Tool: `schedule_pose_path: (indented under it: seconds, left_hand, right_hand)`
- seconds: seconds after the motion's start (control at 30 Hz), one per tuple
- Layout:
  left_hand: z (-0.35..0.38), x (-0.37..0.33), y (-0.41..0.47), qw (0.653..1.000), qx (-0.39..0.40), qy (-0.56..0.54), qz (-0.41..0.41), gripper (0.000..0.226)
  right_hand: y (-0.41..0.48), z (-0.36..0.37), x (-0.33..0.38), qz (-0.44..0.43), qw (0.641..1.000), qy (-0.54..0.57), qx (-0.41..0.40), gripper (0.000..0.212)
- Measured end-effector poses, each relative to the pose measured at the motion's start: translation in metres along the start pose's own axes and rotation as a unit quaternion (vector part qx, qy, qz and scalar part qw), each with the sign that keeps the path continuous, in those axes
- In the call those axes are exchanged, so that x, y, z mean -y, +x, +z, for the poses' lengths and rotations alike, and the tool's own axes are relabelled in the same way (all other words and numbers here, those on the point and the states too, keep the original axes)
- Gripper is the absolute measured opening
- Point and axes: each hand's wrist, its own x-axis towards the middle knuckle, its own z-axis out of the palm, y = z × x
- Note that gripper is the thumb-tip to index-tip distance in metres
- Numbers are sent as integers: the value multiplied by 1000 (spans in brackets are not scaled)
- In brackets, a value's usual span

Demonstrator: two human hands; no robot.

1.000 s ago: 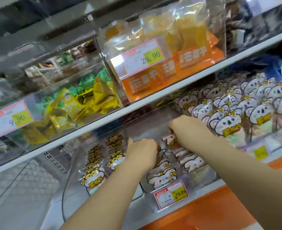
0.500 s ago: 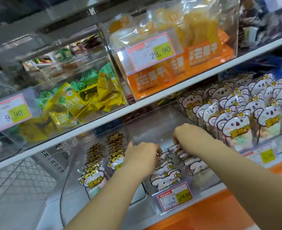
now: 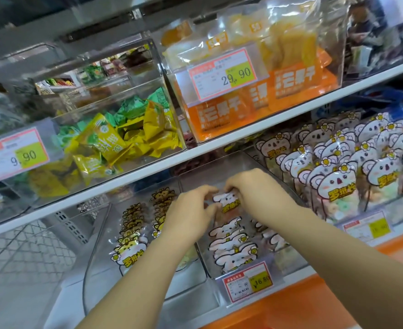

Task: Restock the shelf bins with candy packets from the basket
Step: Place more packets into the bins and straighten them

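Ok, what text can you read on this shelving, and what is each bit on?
"29.90": upper right price tag, on the orange-pack bin.
"9.90": upper left price tag, on the wrapped-sweets bin.
"¥16.80": lower middle price tag, on the middle lower bin.
Lower right price tag: blurred.
Chinese lettering on the orange packs and the held candy packet: too stylised to read.

Above the white shelf board (image 3: 219, 143), the 29.90 tag (image 3: 223, 74) fronts the orange bags (image 3: 295, 79) printed 芒果干; far left, the 9.90 tag (image 3: 14, 155). Below the board, the ¥16.80 tag (image 3: 248, 282) hangs on a clear bin (image 3: 219, 276); its smaller print is unreadable.
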Motion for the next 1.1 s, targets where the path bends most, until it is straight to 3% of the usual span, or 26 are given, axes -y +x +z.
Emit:
schedule_pose_path:
  seconds: [0.07,0.13,0.27,0.47,0.77,1.1]
  left_hand:
    - [-3,5,0,999,-19,28,1,6]
    - [-3,11,-2,998,-14,62,-3,15]
    - [1,17,-1,991,11,135,-2,12]
    - [4,9,10,959,117,256,21,24]
    - [3,11,9,970,122,207,17,25]
    - [-4,3,-4,976,98,194,10,32]
  right_hand:
    - [3,11,6,-16,999,21,23,41]
    - [7,19,9,-20,999,34,36,39]
    - [13,32,6,23,995,61,70,27]
    - [15,43,-3,57,985,38,160,15]
    - [13,33,-13,54,977,72,193,20]
    - [-2,18,-4,38,989,11,142,34]
